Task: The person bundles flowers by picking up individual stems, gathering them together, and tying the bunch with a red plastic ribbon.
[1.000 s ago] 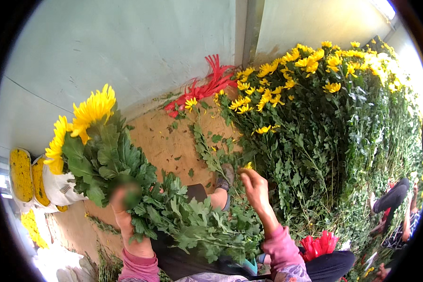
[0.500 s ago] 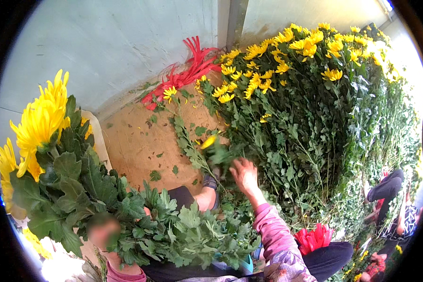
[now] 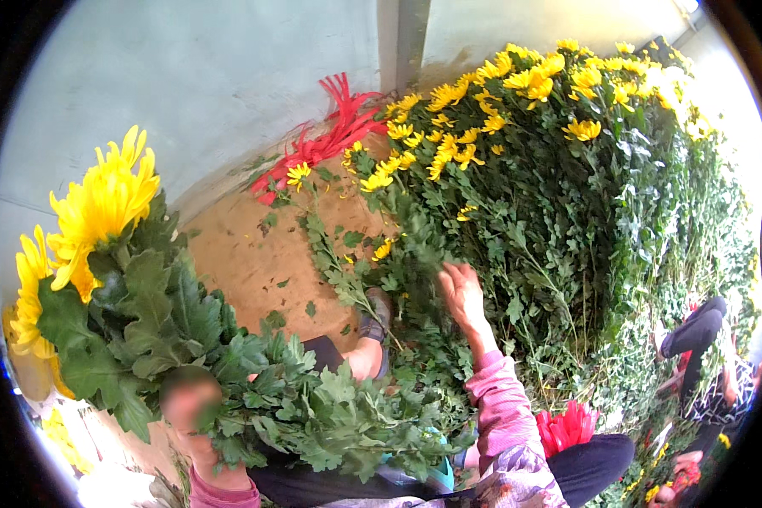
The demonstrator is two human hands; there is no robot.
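My left hand (image 3: 190,405), partly blurred, is closed around the stems of a bunch of yellow chrysanthemums (image 3: 102,212). The big blooms point up and left. Their dark green leaves (image 3: 313,406) spread rightward across my lap. At the near left edge of a large heap of chrysanthemums (image 3: 550,212), my right hand (image 3: 463,296) has its fingers closed on a leafy chrysanthemum stem (image 3: 422,233), smeared by motion. Its fingertips are partly hidden among the leaves.
Red strips (image 3: 334,135) lie by the wall (image 3: 203,93); another red bundle (image 3: 565,430) rests by my right leg. One loose chrysanthemum (image 3: 299,175) and leaf scraps lie on the brown floor (image 3: 245,262). Another person's leg (image 3: 694,326) shows at far right.
My right hand has shifted slightly right, and the blurred stem at it now points up toward the heap's blooms. The left-hand bunch has shifted a little right in view.
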